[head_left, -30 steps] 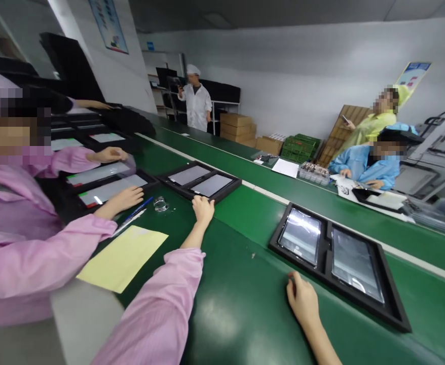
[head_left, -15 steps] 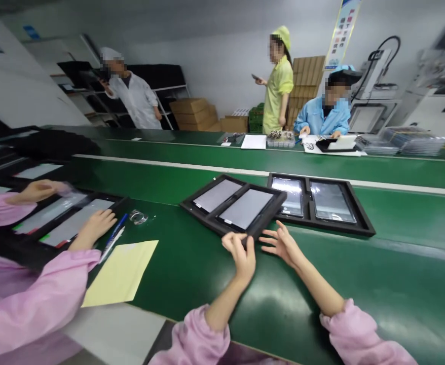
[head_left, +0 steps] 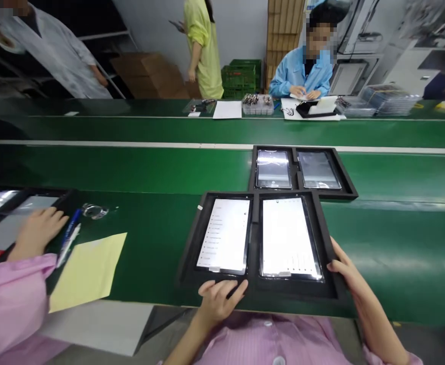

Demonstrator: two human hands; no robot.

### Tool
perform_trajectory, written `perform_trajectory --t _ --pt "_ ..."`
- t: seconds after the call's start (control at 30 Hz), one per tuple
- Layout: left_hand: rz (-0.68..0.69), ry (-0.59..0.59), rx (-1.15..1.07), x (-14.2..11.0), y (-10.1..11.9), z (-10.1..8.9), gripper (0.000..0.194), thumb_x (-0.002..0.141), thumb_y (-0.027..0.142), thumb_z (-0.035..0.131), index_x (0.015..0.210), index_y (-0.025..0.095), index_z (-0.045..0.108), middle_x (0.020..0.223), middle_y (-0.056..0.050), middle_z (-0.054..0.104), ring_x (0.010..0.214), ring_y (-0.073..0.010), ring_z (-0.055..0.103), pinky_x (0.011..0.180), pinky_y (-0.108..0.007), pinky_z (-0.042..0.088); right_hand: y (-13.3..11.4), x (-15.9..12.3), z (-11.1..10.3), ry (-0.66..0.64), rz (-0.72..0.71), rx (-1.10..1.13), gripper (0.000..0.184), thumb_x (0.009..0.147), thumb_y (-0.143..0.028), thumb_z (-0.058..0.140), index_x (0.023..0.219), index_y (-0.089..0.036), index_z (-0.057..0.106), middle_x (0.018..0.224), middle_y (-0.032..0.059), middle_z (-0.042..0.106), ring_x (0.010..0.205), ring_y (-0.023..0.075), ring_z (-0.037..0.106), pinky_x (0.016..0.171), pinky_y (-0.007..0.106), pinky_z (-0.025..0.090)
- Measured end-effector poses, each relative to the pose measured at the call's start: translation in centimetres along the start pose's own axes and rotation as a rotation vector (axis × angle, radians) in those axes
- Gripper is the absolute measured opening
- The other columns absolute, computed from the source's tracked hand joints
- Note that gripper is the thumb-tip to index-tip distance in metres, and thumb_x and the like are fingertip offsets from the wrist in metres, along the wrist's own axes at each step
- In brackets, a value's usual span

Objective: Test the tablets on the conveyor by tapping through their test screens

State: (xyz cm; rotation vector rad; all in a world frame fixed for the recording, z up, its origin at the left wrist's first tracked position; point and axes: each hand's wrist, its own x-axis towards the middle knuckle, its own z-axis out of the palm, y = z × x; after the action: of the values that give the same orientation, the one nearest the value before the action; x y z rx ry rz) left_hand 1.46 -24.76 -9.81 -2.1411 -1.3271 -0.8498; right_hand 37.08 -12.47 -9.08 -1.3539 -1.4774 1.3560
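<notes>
Green table [head_left: 397,253]: my left hand [head_left: 218,301] lies spread and my right hand [head_left: 346,268] curls on the rim of a light-looking foam tray [head_left: 190,263], best held there, sparing its fragile tablets [head_left: 287,238].

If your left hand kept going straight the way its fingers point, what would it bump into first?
The left hand would meet the black foam tray first, as its fingers already seem to be at the near edge. Past that, it would probably reach the tray's middle divider, but depth is hard to tell.
</notes>
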Motion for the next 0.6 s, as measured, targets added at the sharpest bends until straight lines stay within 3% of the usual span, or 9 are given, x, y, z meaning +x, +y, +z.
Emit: perform_trajectory --t 0.13,0.2,0.3,0.37,0.43,0.53,0.6 --pt "0.056 -0.029 -0.024 -0.9 0.7 -0.9 0.019 0.083 0.031 0.075 0.102 0.033 0.072 0.077 0.003 0.068 0.073 -0.0119 0.06 0.087 -0.032 0.033 -0.4 0.9 -0.5 -0.064 0.04 -0.042 0.083 0.063 -0.028 0.046 0.146 -0.018 0.045 0.14 0.0047 0.052 0.125 0.0316 0.05 0.096 0.042 0.05" --pt "0.018 -0.066 -0.08 -1.2 0.0 -1.2 0.024 0.086 0.045 0.069 0.106 0.032 0.072 0.081 0.001 0.07 0.077 -0.0148 0.062 0.092 -0.035 0.033 -1.1 1.2 -0.4 -0.058 0.024 -0.087 0.081 0.062 -0.029 0.048 0.143 -0.019 0.049 0.144 0.0042 0.048 0.129 0.0317 0.046 0.1 0.043 0.048" --pt "-0.274 -0.184 -0.06 -1.5 -2.3 -1.7 0.051 0.091 0.065 0.045 0.121 0.03 0.067 0.1 -0.008 0.07 0.098 -0.0265 0.063 0.1 -0.046 0.03 -1.4 0.6 -0.9 -0.057 0.029 -0.148 0.081 0.061 -0.031 0.049 0.141 -0.017 0.051 0.142 0.0062 0.05 0.127 0.0312 0.048 0.1 0.042 0.047" --pt "-0.591 -0.297 0.001 -1.4 -3.9 -2.1 0.055 0.094 0.061 0.036 0.131 0.028 0.06 0.121 -0.014 0.063 0.118 -0.0331 0.054 0.103 -0.052 0.032 -0.9 -0.4 -1.7 -0.045 0.027 -0.203 0.08 0.061 -0.033 0.05 0.139 -0.015 0.053 0.137 0.0089 0.055 0.121 0.0317 0.054 0.096 0.041 0.051" --pt "-0.805 -0.368 -0.01 -1.1 -4.9 -2.1 0.053 0.096 0.052 0.035 0.138 0.026 0.053 0.137 -0.016 0.051 0.129 -0.0331 0.046 0.102 -0.052 0.038 0.6 -1.5 -2.7 -0.007 0.0 -0.306 0.076 0.063 -0.038 0.053 0.135 -0.014 0.058 0.126 0.0113 0.063 0.11 0.0333 0.061 0.086 0.039 0.055" --pt "-0.849 -0.394 -0.043 -0.3 -5.6 -1.2 0.051 0.096 0.047 0.037 0.141 0.027 0.051 0.142 -0.015 0.045 0.127 -0.0314 0.048 0.097 -0.049 0.046 3.5 -2.2 -4.0 0.105 -0.087 -0.576 0.067 0.07 -0.05 0.059 0.129 -0.018 0.064 0.089 0.0099 0.072 0.077 0.0331 0.068 0.061 0.038 0.056" --pt "-0.846 -0.398 0.002 0.0 -5.8 -0.1 0.049 0.096 0.045 0.038 0.139 0.027 0.053 0.139 -0.016 0.048 0.123 -0.0322 0.051 0.094 -0.05 0.048 4.7 -2.1 -3.9 0.28 -0.312 -0.715 0.057 0.08 -0.049 0.058 0.132 -0.024 0.063 0.081 0.0089 0.07 0.068 0.0304 0.065 0.058 0.039 0.053"
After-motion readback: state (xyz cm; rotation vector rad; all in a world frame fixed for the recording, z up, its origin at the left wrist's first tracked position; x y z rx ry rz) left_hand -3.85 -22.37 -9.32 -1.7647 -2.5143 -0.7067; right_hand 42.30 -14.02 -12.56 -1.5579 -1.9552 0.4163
